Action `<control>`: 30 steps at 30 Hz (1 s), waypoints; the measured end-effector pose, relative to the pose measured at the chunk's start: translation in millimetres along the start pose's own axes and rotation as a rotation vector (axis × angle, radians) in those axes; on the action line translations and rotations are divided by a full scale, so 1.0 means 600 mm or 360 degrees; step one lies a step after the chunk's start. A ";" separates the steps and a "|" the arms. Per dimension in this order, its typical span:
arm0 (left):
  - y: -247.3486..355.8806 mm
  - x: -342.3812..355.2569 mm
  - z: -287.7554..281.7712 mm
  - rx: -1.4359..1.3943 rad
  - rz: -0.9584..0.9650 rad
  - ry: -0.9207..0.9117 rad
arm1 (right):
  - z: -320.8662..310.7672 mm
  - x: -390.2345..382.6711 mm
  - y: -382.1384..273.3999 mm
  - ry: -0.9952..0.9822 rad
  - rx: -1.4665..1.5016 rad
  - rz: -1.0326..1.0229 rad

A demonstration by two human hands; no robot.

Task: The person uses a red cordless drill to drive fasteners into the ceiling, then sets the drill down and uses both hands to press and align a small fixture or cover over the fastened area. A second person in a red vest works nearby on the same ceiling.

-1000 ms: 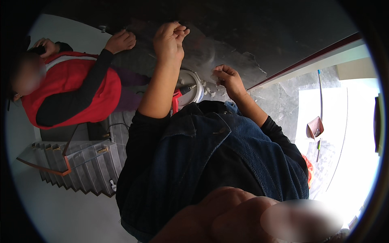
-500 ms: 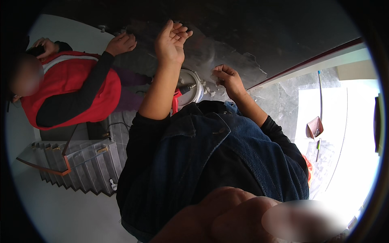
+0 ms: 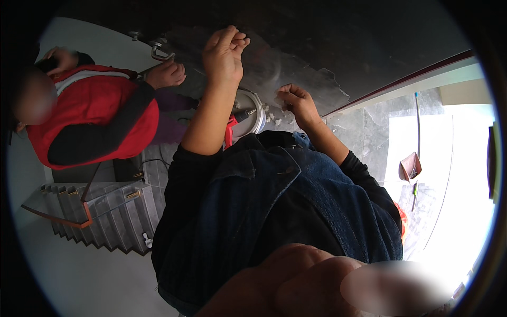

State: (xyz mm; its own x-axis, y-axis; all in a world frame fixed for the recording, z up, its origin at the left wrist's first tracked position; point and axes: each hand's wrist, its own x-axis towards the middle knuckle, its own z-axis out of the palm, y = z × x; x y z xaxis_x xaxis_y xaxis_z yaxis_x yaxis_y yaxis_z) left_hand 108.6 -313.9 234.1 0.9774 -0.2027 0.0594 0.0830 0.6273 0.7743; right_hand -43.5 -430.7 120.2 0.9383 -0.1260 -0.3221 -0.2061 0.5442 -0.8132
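My left hand (image 3: 226, 55) is raised in front of the dark surface (image 3: 296, 31). Its fingers are curled in and drawn together, and no object shows in them. Lower and to the right, my right hand (image 3: 300, 103) has thumb and fingers pinched together; whatever they may hold is too small or hidden. Beyond my left forearm, partly covered by it, stands a white bucket (image 3: 260, 122). A red power tool with a dark front end (image 3: 231, 127) lies across the bucket's rim, close to my jacket.
At the left is a person in a red vest (image 3: 105, 100), one hand (image 3: 167, 74) beside a bent metal piece (image 3: 158, 53). Stairs (image 3: 100, 211) with a railing lie lower left. Pale crumbs lie by the bucket. A long-handled dustpan (image 3: 411, 168) stands at the right.
My left hand's fingers have curled in from a more spread position. The other person's hand has moved right and down, uncovering the bent metal piece. My right hand is nearly still.
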 end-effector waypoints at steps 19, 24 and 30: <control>-0.016 -0.007 -0.004 -0.0044 0.0050 0.0056 | -0.002 0.001 0.006 -0.0007 -0.0018 -0.0007; -0.020 -0.013 -0.004 -0.0045 0.0052 0.0080 | 0.008 0.000 -0.002 0.0073 -0.0023 -0.0072; -0.032 -0.025 -0.016 -0.0036 0.0026 0.0094 | 0.034 0.008 -0.029 0.0145 -0.0107 -0.0297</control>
State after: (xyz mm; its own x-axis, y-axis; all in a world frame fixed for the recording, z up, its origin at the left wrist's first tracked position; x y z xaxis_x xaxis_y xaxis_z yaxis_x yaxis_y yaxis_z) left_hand 94.1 -315.7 212.7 0.9884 -0.1481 0.0341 0.0708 0.6470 0.7592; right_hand -29.5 -423.7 142.4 0.9335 -0.2957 -0.2029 -0.0520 0.4481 -0.8924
